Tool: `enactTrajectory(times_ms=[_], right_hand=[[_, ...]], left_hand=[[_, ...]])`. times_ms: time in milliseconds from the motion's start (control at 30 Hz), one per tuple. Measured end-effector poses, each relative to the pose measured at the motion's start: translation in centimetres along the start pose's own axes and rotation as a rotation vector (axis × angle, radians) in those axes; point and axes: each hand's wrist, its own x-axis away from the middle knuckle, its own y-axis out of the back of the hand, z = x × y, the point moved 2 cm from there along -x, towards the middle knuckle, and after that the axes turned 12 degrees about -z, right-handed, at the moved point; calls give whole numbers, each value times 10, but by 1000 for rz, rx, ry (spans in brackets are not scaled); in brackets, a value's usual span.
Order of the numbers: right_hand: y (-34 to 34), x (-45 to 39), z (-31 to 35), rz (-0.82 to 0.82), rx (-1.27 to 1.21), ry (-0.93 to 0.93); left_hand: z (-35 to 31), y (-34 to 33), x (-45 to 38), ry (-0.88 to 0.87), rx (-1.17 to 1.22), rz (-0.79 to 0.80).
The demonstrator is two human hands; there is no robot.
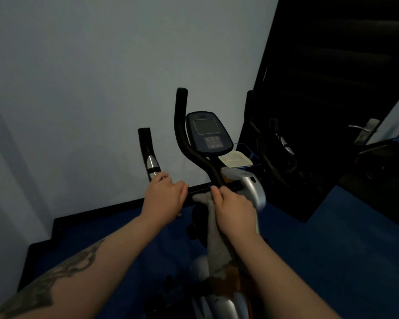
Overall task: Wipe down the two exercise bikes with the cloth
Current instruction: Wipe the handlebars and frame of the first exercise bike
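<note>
Right hand [236,209] gripped cloth [214,240] on handlebar [194,155]; left hand [164,196] clasped bar end. Advise firm, overlapping strokes.

You're in a dim spare room of a home used as a gym: an exercise bike [217,157] stands on blue floor [332,238] by a plain pale wall [90,88], beside a dark door [332,77] with a lever handle [361,128].

No text can be read: the marks on the far console [208,132], its buttons and the pale tray [236,159] beside it are too blurred.
</note>
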Motion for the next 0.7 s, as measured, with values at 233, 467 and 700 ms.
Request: enactTrajectory(times_ms=[233, 467, 700], right_hand=[[-9, 29, 16, -236, 154, 149], [-7, -14, 0, 60, -71, -49], [-11, 10, 8, -178, 107, 190]], left_hand=[[-3, 4, -1, 41, 9, 22], [-4, 10, -3, 78, 13, 101], [-16, 14, 3, 299, 181, 248]])
